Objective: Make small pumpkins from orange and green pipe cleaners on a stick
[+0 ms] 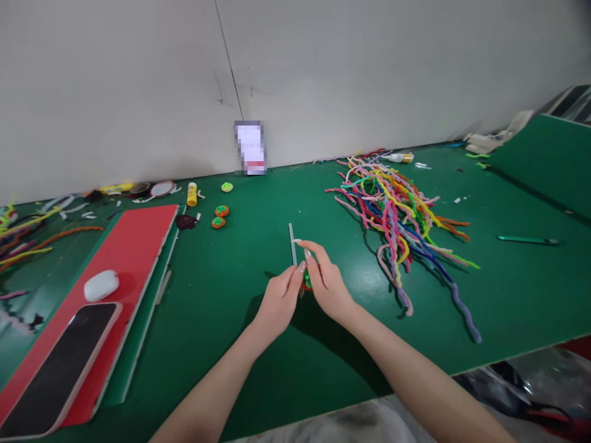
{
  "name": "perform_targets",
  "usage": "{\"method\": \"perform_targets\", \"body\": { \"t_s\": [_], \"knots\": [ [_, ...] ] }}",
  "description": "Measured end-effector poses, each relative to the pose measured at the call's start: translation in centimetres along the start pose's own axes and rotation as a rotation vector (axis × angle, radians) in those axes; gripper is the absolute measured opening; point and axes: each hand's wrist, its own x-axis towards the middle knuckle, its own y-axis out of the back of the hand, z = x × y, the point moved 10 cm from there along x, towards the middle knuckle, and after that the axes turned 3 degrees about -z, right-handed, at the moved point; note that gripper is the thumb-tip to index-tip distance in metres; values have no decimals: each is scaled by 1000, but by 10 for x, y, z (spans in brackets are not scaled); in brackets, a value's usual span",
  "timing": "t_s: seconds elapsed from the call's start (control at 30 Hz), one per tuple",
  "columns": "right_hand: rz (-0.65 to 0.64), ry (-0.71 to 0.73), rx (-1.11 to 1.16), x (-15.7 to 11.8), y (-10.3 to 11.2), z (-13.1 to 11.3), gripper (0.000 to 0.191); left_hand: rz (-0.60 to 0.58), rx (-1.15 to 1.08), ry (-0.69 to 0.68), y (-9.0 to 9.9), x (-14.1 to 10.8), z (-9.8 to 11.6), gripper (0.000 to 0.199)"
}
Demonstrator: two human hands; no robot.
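Over the middle of the green table, my left hand (pixel 282 293) and my right hand (pixel 330 280) meet, fingers pinched around a small orange pipe-cleaner piece with a green top (pixel 307 281). Fingers cover most of the piece. Just beyond them is a thin translucent stick (pixel 292 241); whether a finger touches it, I cannot tell. Farther back on the left lie two similar orange-and-green pieces (pixel 221 211) (pixel 218 222), close together. Behind these sits a small light-green piece (pixel 226 187).
Right of my hands spreads a heap of coloured pipe cleaners (pixel 392 209), with a green pen-like tool (pixel 527 240) beyond. On the left, a red board (pixel 133 246) carries a white earbud case (pixel 101 285) and a phone (pixel 60 369). A yellow glue stick (pixel 192 194) stands near the wall.
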Motion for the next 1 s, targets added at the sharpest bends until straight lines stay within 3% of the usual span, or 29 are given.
{"method": "perform_targets", "body": {
  "t_s": [0.2,0.37,0.77,1.0],
  "knots": [
    [33,-25,142,0,1,5,31,-21,-308,60,-10,3,-11,39],
    [16,-44,180,0,-1,5,31,5,-409,85,-9,2,-12,41],
    [27,-45,195,0,-2,5,34,49,-189,58,0,3,-10,37],
    [23,-66,213,0,-2,8,34,78,-234,68,4,3,-13,38]
  ]
}}
